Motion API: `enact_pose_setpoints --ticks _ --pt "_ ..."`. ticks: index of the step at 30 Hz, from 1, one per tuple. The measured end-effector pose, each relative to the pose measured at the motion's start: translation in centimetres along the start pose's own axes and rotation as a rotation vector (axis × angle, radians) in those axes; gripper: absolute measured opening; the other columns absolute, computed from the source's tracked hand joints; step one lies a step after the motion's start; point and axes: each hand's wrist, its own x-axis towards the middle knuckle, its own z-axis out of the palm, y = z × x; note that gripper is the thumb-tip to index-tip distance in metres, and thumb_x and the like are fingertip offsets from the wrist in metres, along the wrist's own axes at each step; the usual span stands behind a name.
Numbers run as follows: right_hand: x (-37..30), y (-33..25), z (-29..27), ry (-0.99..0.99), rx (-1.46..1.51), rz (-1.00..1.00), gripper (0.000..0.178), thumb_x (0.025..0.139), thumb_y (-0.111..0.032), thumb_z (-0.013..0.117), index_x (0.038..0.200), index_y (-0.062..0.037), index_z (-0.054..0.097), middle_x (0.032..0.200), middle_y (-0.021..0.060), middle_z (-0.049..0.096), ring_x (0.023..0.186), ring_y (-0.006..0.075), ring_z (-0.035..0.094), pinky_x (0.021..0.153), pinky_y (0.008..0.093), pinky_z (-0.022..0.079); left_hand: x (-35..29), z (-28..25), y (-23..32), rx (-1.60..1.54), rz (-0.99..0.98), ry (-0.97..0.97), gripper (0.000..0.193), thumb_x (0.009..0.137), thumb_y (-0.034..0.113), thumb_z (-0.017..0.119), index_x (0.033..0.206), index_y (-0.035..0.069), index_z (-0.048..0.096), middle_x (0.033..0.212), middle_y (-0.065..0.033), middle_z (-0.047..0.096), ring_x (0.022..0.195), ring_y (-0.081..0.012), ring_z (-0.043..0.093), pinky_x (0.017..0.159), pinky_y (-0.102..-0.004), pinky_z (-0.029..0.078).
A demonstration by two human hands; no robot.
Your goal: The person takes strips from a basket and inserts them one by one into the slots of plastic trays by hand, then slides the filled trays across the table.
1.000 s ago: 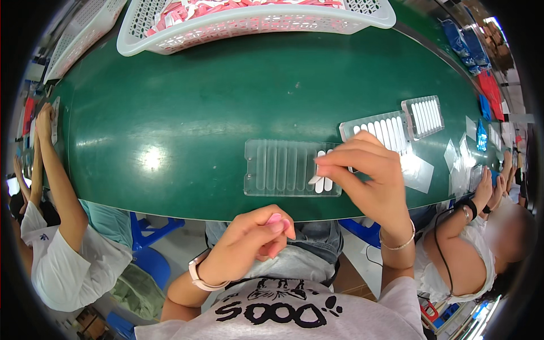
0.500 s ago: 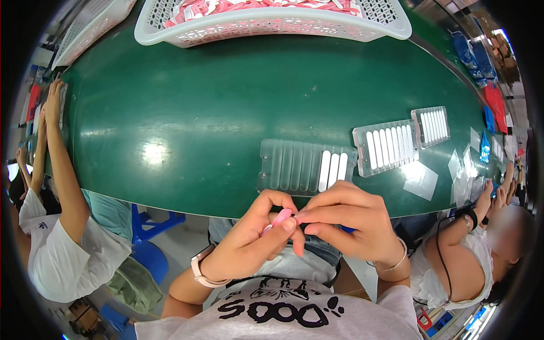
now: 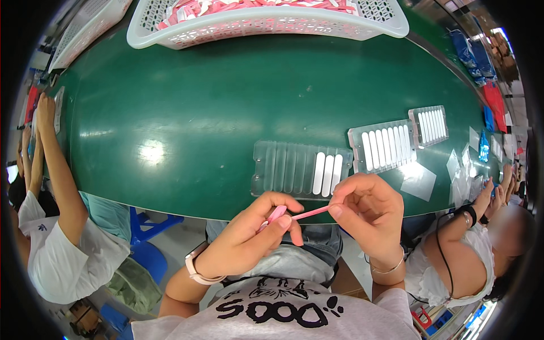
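My left hand is closed around a small bunch of pink and whitish strips, low in front of the table edge. A narrow pink strip stretches from it to my right hand, whose thumb and forefinger pinch the far end. What the strips are made of I cannot tell. Just beyond my hands lies a clear slotted tray, with white round-ended strips in its right-hand slots and bare slots to their left.
Two more clear trays, a middle one and a farther one, hold white strips. Clear film sheets lie at the right. A white basket of pink and white strips stands at the back. Co-workers' arms flank both sides.
My right hand has drawn away to the right from my left, and the pink strip now shows stretched between them. The left hand keeps its grip.
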Motion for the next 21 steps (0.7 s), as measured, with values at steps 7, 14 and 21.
enact_pose_setpoints --ticks 7,14,21 --pt "0.7 -0.6 -0.6 -0.191 -0.241 -0.211 0.016 0.075 0.005 0.070 0.089 -0.0022 0.068 0.085 0.0075 0.064 0.072 0.0101 0.057 0.062 0.0205 0.043 0.1 0.3 -0.2 0.105 -0.001 0.048 0.017 0.100 0.015 0.039 0.110 0.004 0.048 0.075 -0.0011 0.055 0.054 -0.0022 0.034 0.048 -0.0181 0.030" --pt "4.1 -1.4 -0.7 -0.023 -0.710 -0.368 0.010 0.073 -0.002 0.072 0.081 -0.0043 0.067 0.078 0.0053 0.063 0.071 0.0186 0.057 0.063 0.0277 0.045 -0.6 -0.9 0.3 -0.264 -0.174 -0.054 0.020 0.098 0.015 0.036 0.109 0.003 0.047 0.071 -0.0036 0.049 0.053 -0.0041 0.030 0.045 -0.0207 0.026" --pt "6.8 -2.3 0.3 -0.070 -1.119 -0.300 0.019 0.069 -0.009 0.076 0.082 -0.0051 0.062 0.087 0.0053 0.054 0.086 0.0236 0.051 0.075 0.0343 0.040 -1.3 -1.2 0.1 -0.338 -0.172 -0.061 0.020 0.096 0.011 0.034 0.107 0.003 0.048 0.075 -0.0078 0.054 0.052 -0.0053 0.029 0.046 -0.0210 0.027"
